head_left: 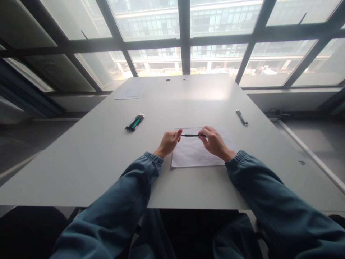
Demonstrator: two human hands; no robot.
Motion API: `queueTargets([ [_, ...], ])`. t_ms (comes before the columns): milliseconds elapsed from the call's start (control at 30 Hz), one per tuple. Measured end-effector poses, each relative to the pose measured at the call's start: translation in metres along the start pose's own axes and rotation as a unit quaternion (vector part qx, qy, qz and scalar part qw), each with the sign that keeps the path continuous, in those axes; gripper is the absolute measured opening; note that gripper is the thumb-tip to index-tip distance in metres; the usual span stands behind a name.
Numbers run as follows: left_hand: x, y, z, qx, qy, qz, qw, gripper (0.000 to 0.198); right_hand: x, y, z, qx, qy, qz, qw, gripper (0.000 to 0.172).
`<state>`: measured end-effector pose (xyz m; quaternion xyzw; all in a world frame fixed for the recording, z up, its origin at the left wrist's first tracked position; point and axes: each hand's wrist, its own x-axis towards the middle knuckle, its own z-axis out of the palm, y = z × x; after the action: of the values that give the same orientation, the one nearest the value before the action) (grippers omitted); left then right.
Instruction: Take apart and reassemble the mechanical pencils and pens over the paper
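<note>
A dark, slim pen (191, 135) lies level between my two hands, above a white sheet of paper (198, 154). My left hand (169, 142) is closed at the pen's left end, thumb up, near the sheet's left edge. The fingers of my right hand (214, 142) pinch the pen's right end, over the right part of the sheet. To the left on the table, several dark pens (134, 122), one with a green part, lie side by side. Grey pens (242, 117) rest at the right.
The white table (94, 172) reaches to a large window with dark frames. Thin papers (128, 90) lie at its far left, and a small round dark spot (168, 80) shows near the far edge. A small dark mark (302, 163) is at the right.
</note>
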<state>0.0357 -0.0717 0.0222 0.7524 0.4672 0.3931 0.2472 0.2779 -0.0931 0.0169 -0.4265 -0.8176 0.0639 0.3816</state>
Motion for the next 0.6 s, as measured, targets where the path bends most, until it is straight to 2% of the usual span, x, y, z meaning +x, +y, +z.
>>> queueTargets([
  [333,-0.0003,0.0016,-0.0006,-0.003,-0.019,0.028,0.999,0.058,0.0007,-0.0004,-0.0004,-0.007,-0.001,0.001,1.0,0.008],
  [600,-0.0002,0.0018,-0.0012,0.002,0.008,0.071,0.997,0.04,0.0005,0.0015,-0.0005,-0.005,0.004,0.003,1.0,0.008],
])
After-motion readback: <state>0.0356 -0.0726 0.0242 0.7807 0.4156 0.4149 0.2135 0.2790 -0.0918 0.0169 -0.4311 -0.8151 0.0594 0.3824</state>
